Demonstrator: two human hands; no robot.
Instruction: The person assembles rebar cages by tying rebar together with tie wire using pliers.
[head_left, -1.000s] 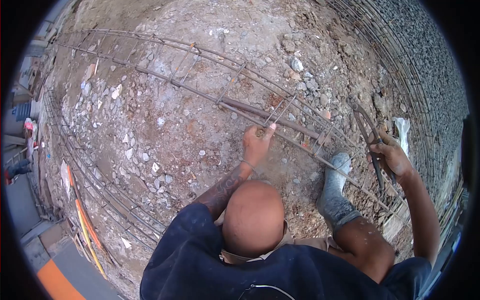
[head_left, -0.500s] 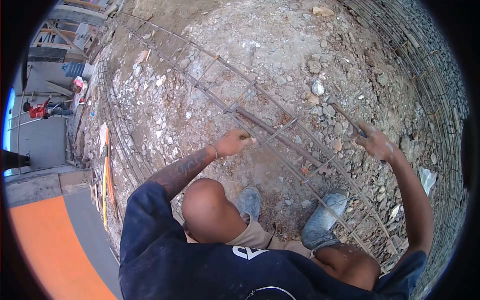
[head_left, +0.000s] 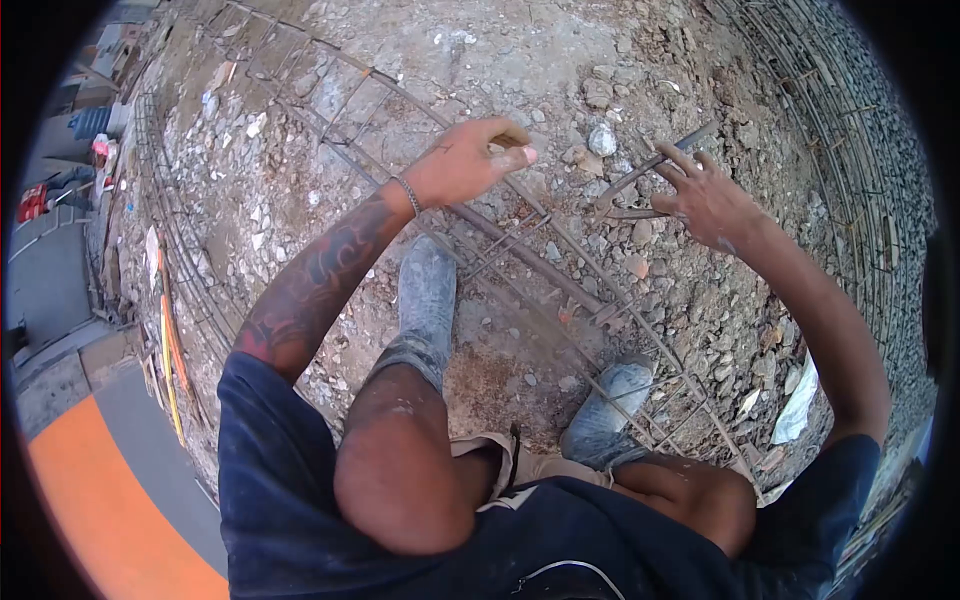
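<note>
My left hand (head_left: 470,163) is over the upper bar of a long, narrow rebar cage (head_left: 525,238) lying on the ground. Its fingers curl toward the thumb; anything thin between them is too small to make out. To the right of the cage, my right hand (head_left: 715,205) holds metal pincers (head_left: 632,182), their handles spread apart and the joined end pointing left. Fingers of that hand reach over one handle. Cross ties link the cage's bars, and a thicker brown bar runs along its middle. My boots (head_left: 427,285) are beside and under the cage's lower part.
Stony, uneven soil (head_left: 560,60) surrounds the cage. Bundled long rebar cages (head_left: 840,150) line the right side, with another rebar cage (head_left: 180,215) at left. A pale plastic scrap (head_left: 797,405) lies at right. A person in red (head_left: 35,203) is at the far left edge.
My left hand has moved up along the cage, and my left boot has come forward. My right hand has shifted up and left; the pincers' handles now show spread apart.
</note>
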